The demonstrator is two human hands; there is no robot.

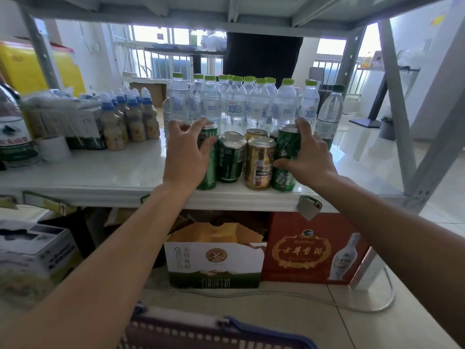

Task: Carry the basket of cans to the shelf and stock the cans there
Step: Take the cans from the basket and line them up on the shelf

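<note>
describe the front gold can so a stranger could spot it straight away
Find the white middle shelf with green-capped water bottles along its back. Cans stand at its front edge between the left hand and the right hand. The front gold can is the gold one nearest the edge, with green cans on either side.

A single wide-angle view is being taken from the wearer's head, aimed forward and slightly down at close range. The middle shelf (pixel 100 177) is being faced almost level, while the basket (pixel 216 331) rim is being caught at the bottom edge. No second view is being given.
</note>
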